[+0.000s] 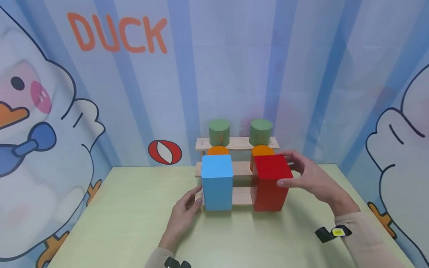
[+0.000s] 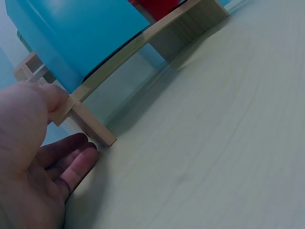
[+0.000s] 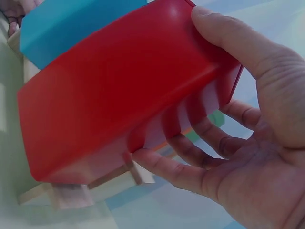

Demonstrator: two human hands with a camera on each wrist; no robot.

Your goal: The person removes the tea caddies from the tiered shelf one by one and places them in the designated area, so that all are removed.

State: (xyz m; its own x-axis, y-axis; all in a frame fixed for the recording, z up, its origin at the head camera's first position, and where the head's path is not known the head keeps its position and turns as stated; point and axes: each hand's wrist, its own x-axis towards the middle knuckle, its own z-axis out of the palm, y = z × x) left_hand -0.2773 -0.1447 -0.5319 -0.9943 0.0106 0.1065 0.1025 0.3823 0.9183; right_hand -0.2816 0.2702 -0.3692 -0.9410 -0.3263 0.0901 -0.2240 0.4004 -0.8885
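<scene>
Cylinders (image 1: 219,133) behind, blue box (image 1: 217,191) alongside; red box (image 1: 270,191), long axis upright, gripped by right hand (image 1: 310,176); shelf (image 1: 242,195) pinched by left hand (image 1: 182,214).

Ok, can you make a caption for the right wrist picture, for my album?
Fingers of the right hand hold a red box, with a blue box beside it.

Backdrop's a pale blue striped sheet (image 1: 231,56) with chunky orange DUCK lettering (image 1: 122,35) up between 10 and 11 o'clock, and a big white cartoon duck (image 1: 57,193) with a blue mic (image 1: 43,137) hogging 9. There's a red-and-white ball drawing (image 1: 165,152) between 8 and 9, another white cartoon figure (image 1: 405,171) cut off around 3, plus a pale yellow-green tabletop (image 1: 261,242) at 6.
</scene>
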